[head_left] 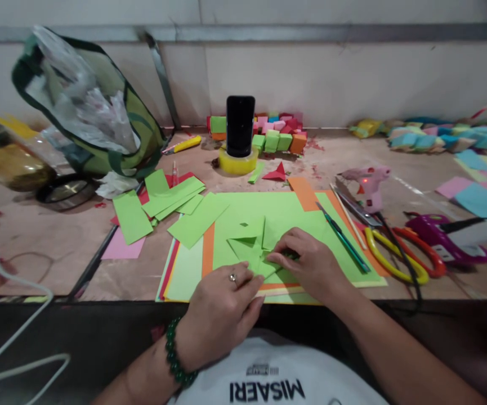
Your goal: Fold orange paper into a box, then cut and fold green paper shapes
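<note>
A green paper with folded flaps (249, 254) lies on a stack of coloured sheets (196, 264) at the table's front edge. My left hand (224, 298), with a ring and a green bead bracelet, has its fingers closed at the paper's lower left edge. From the right, my right hand (306, 261) pinches the paper's lower right part between thumb and fingers. The fingers hide that part of the fold. Just right of my right hand, a teal pen (344, 239) rests on a green sheet.
Loose green strips (135, 216) lie to the left. A phone (240, 126) stands in a yellow tape roll (237, 162) at the back. On the right are a pink glue gun (370, 185), yellow-and-orange-handled scissors (395, 261) and a purple tool (446, 236). A green bag (142, 121) leans back left.
</note>
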Available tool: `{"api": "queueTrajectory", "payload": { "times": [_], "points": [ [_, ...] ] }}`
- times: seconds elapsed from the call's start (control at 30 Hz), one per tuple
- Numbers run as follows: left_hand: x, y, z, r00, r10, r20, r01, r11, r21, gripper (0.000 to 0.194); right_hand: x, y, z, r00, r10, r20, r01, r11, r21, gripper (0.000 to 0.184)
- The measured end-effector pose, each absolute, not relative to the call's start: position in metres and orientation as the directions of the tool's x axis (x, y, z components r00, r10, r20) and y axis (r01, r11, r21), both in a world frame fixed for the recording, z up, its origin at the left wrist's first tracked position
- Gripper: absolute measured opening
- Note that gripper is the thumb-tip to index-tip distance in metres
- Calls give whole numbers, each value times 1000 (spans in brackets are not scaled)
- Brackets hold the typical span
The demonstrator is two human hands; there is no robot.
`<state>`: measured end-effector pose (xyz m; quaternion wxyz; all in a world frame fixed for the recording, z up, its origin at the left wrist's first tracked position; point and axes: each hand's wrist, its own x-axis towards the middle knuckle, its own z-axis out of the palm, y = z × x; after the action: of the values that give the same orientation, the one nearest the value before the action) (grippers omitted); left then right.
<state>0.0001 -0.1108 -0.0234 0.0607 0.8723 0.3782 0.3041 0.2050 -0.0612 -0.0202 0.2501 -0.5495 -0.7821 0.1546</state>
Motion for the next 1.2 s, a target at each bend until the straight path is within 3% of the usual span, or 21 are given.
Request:
{"api": "queueTrajectory", "payload": {
  "times": [0.9,1.2],
  "points": [
    [1,-111,-20,566,687,456,626,-718,304,24,201,-62,-21,-274,935,226,822,349,-450,16],
    [3,-110,-11,582,766,272,651,-639,410,21,201,-64,-19,-301,914,271,812,395,-430,11]
  ]
}}
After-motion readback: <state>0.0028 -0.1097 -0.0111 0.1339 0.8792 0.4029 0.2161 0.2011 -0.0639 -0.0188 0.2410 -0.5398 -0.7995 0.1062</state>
